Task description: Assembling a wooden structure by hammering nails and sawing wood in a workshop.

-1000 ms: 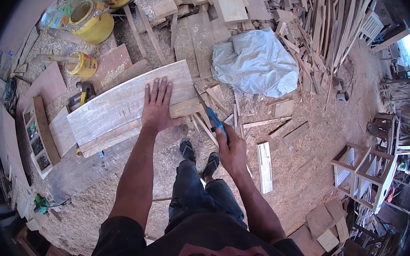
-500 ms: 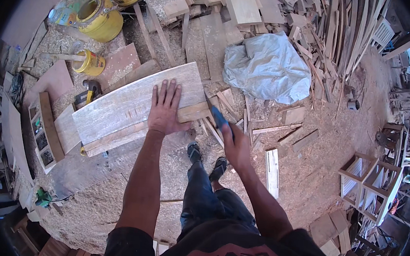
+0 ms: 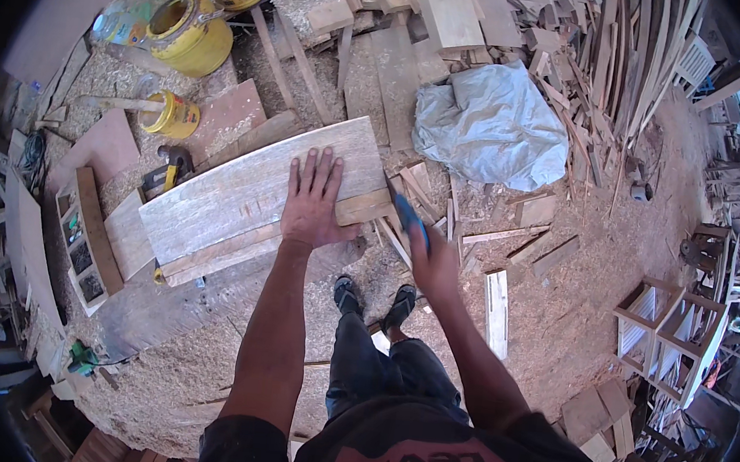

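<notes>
A pale, weathered wide board (image 3: 215, 191) lies at a slant across the middle, with a narrower wooden strip (image 3: 359, 206) along its lower edge. My left hand (image 3: 311, 199) rests flat on both, fingers spread and thumb out to the right. My right hand (image 3: 430, 267) is closed on the blue handle of a saw (image 3: 408, 215), whose dark blade is at the right end of the board; the blade is partly hidden and blurred. A hammer with a yellow-and-black handle (image 3: 168, 174) lies just behind the board.
Yellow buckets (image 3: 188, 43) sit at the back left. A crumpled plastic sheet (image 3: 494, 123) and piles of offcuts (image 3: 615, 50) lie at the back. A wooden frame (image 3: 88, 233) is at left, unfinished furniture (image 3: 669, 336) at right. My feet (image 3: 347, 295) stand on shavings.
The whole scene has shifted slightly rightward in the picture. My right hand and the saw moved back and forth a little at the board's end; my left hand stayed flat.
</notes>
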A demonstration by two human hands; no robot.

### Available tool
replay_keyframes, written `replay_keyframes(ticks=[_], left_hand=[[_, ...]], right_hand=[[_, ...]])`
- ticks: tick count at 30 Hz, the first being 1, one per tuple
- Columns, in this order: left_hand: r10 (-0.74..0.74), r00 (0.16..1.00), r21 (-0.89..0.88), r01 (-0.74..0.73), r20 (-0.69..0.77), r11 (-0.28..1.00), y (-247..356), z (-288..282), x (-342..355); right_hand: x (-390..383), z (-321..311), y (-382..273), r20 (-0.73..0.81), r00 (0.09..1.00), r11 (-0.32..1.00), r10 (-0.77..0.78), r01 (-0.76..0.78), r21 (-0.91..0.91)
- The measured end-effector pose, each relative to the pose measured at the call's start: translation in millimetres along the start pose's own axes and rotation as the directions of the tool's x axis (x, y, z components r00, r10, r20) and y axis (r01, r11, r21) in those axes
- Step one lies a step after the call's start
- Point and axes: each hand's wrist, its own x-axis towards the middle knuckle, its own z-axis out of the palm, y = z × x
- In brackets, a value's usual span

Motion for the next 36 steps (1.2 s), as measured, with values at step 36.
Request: replay_keyframes(ticks=[36], left_hand=[[0.026, 0.99, -0.022, -0.029, -0.138, 0.999, -18.7, 7.2, 1.2]], right_hand=[[-26.2, 4.3, -0.9, -0.005, 1.0, 1.0, 0.0, -0.001, -0.014]])
